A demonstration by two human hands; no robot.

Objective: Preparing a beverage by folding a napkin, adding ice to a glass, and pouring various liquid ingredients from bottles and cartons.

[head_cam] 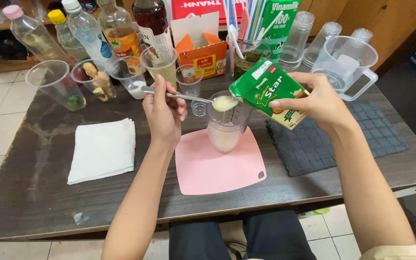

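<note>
My left hand (163, 115) pinches a spoon (188, 97), its handle running nine-to-three, bowl over the plastic cup (226, 126); my right hand (316, 102) grips a tilted green carton (266, 89) at three o'clock.

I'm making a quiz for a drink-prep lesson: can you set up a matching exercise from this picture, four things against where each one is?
Things:
1. spoon
2. green carton
3. measuring cup
4. folded white cloth

Places:
A. lying on the table, left of the pink mat
B. tilted in the right hand
C. standing on the pink mat
D. held by the left hand over the cup

Pairs: 1-D, 2-B, 3-C, 4-A
</note>
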